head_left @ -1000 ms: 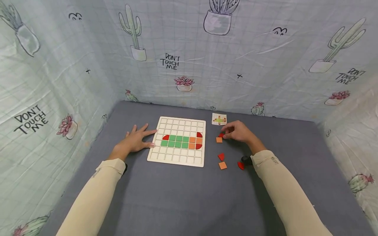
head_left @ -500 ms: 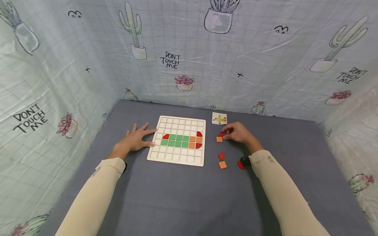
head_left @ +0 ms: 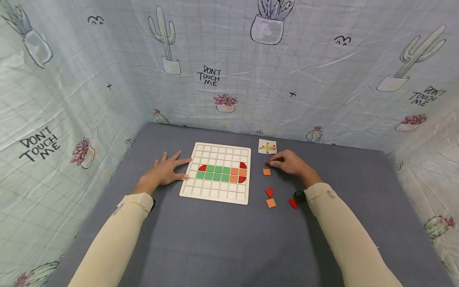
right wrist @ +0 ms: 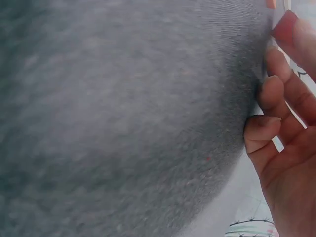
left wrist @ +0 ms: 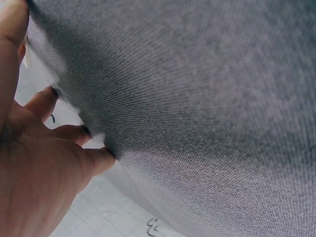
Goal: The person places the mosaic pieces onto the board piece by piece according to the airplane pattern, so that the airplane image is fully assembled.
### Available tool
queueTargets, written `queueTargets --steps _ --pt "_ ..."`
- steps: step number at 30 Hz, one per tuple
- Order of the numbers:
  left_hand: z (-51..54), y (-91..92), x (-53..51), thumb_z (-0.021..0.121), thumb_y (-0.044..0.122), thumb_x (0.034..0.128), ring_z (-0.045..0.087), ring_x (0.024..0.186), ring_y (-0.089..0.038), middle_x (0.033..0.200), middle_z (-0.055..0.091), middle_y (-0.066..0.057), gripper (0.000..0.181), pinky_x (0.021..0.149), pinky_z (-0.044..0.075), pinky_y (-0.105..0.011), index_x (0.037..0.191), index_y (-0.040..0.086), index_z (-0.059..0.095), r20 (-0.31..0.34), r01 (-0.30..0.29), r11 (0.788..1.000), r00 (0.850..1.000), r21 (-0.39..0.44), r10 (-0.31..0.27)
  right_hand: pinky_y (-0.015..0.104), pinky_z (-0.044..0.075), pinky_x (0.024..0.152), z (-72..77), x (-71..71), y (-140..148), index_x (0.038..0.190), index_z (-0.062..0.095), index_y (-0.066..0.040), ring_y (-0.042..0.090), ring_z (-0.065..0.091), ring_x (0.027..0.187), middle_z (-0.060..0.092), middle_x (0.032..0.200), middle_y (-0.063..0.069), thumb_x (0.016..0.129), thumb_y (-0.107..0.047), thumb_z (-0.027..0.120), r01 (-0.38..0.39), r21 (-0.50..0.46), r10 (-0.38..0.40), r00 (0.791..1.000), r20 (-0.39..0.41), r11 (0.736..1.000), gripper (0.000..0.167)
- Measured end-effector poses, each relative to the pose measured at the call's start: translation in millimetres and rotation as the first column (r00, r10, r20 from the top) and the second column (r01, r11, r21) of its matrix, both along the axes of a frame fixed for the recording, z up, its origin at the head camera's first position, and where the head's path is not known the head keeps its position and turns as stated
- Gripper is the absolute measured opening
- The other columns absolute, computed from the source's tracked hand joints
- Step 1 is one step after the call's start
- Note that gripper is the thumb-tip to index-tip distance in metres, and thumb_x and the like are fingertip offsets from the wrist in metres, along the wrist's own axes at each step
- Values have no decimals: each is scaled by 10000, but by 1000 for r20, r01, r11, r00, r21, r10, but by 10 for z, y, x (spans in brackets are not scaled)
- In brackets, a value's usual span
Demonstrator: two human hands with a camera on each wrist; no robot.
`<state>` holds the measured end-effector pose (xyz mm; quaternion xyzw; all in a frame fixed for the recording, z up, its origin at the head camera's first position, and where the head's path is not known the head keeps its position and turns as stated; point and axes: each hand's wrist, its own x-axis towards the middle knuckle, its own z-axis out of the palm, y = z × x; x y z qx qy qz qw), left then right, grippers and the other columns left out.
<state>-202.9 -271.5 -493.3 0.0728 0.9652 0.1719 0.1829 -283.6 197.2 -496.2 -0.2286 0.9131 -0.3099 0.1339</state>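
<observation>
My right hand (head_left: 289,162) pinches a red piece (right wrist: 285,28) between thumb and fingers, low over the grey table right of the board. In the right wrist view the other fingers are bent against the cloth. My left hand (head_left: 165,169) has its fingers spread, with thumb and index finger touching the left edge of the pale grid board (head_left: 215,191). On the board lie two rows of green squares (head_left: 218,169), orange squares (head_left: 234,178) and red rounded corner pieces (head_left: 242,179). An orange square (head_left: 267,172) lies just below the right fingertips.
A small pattern card (head_left: 267,146) lies behind the right hand. Nearer me are a red piece (head_left: 269,192), an orange square (head_left: 271,203) and another red piece (head_left: 293,203) by the right wrist. A patterned cloth (head_left: 229,59) hangs behind the table.
The red piece behind the orange square has come up into my right fingertips and shows less of its face. My left hand stays on the board's edge. The head view has shifted slightly.
</observation>
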Motion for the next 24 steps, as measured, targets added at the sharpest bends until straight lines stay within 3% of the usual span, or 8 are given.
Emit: queueTargets --steps 4,10,14,18,24 --pt "-7 12 1 681 547 963 -77 1554 -627 1762 64 -197 803 1189 58 -828 1647 306 335 -6 5 1000 1000 0 -5 379 473 722 -16 -28 -18 1019 791 -29 222 578 765 720 902 152 1050 -143 632 27 -14 -28 999 -30 1000 198" --pt "-20 39 -10 686 546 960 -79 1561 -616 1765 62 -184 804 1196 58 -823 1646 316 335 -4 5 1000 1000 2 -5 435 529 803 -94 -19 -76 1106 790 -57 254 649 859 760 993 143 1019 -200 696 107 0 -106 988 -116 994 192" --pt "-16 35 -7 683 551 960 -77 1559 -619 1765 64 -183 804 1195 56 -823 1646 314 336 -9 7 1000 1000 7 -7 368 484 716 -65 19 -59 1147 761 3 239 600 772 720 917 154 956 -179 765 177 -44 -179 981 -69 983 263" --pt "-6 15 7 688 531 966 -80 1560 -617 1764 63 -187 799 1191 52 -827 1647 303 337 -4 0 1000 1000 3 0 306 469 707 -67 53 -47 1174 740 32 188 583 768 695 906 118 890 -181 836 198 -39 -199 980 -25 980 368" --pt "2 7 9 686 542 963 -78 1558 -621 1762 70 -194 802 1187 50 -831 1646 300 341 -6 0 1000 1000 15 0 314 461 695 -73 70 -89 1106 748 26 187 565 739 668 850 89 872 -183 853 183 -14 -184 981 -61 983 330"
